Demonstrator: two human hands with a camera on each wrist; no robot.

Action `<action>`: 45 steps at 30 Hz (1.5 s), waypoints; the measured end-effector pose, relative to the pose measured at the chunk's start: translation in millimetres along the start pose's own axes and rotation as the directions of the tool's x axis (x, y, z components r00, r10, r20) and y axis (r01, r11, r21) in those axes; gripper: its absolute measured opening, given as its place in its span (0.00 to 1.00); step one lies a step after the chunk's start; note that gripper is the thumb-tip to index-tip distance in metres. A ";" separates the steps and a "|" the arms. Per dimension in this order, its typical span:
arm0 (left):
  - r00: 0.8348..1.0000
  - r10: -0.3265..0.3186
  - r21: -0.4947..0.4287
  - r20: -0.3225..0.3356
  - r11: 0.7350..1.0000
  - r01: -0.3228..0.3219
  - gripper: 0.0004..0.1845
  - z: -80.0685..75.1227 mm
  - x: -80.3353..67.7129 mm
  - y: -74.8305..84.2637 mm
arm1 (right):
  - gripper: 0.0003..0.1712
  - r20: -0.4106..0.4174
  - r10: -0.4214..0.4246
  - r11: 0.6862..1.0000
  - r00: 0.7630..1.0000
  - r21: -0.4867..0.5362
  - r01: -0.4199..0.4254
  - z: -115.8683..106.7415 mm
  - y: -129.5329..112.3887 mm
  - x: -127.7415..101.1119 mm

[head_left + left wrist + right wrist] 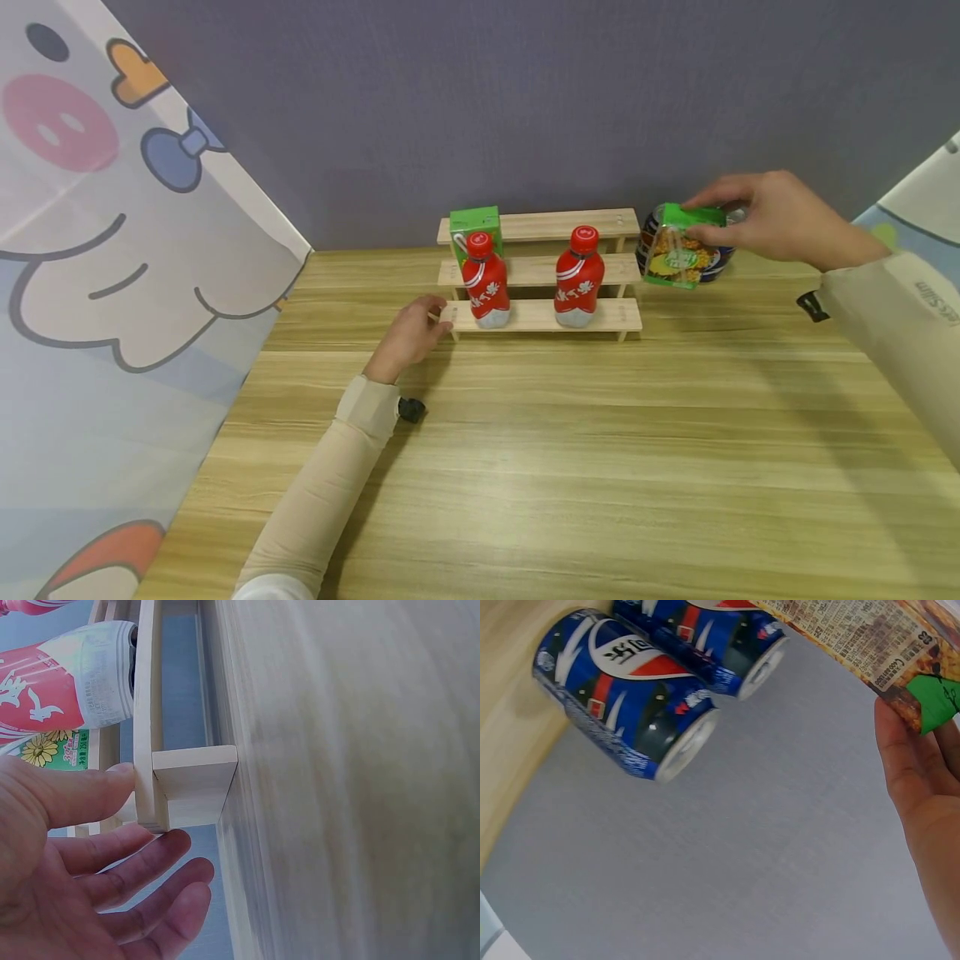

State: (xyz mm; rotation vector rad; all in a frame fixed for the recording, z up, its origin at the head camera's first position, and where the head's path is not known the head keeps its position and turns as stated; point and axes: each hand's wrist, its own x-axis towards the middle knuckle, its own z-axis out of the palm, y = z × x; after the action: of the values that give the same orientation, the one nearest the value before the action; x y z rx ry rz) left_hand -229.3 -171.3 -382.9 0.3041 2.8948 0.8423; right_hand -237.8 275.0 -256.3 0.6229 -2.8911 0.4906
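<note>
Left hand [408, 333], fingers relaxed, touches the stepped wooden rack's [540, 317] 9 o'clock end on the worktop [570, 450]. Two red bottles [486, 283] with white script stand on its lowest step. Right hand [772, 218] grips a green carton [681, 246] at 3 o'clock, before blue Pepsi cans [626, 705]; sleeve print reads "Slim".
</note>
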 end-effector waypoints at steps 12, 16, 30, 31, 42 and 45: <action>1.000 -0.007 0.010 -0.005 1.000 0.007 0.22 0.4 -0.8 -1.3 | 0.19 -0.047 -0.063 0.997 0.997 0.034 0.065 22.9 12.0 -5.5; 1.000 -0.001 0.010 -0.006 1.000 0.001 0.22 0.8 -0.8 -2.0 | 0.19 -0.034 -0.061 0.997 0.998 0.043 0.062 31.0 16.1 -4.9; 1.000 0.006 0.000 -0.010 1.000 -0.006 0.22 -0.2 -2.4 -0.8 | 0.20 0.033 -0.006 0.998 0.999 0.059 0.004 47.9 26.3 -2.4; 1.000 0.006 -0.002 -0.011 1.000 -0.006 0.22 -0.3 -2.4 -0.7 | 0.20 0.030 -0.008 0.998 1.000 0.057 0.007 48.8 27.0 -2.1; 1.000 -0.003 -0.013 0.000 1.000 0.003 0.22 -0.2 -4.1 -0.1 | 0.20 0.024 -0.042 0.997 0.999 0.066 0.040 55.5 29.1 0.5; 1.000 -0.004 -0.012 0.003 1.000 0.004 0.22 -0.7 -4.5 -0.1 | 0.20 0.017 -0.053 0.997 0.998 0.064 0.052 57.1 28.9 2.0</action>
State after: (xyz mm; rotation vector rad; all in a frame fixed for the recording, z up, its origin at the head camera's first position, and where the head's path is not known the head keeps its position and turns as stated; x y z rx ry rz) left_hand -225.1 -172.7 -382.1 0.2980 2.8852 0.8575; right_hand -255.9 279.5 -317.6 0.7147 -2.8781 0.5746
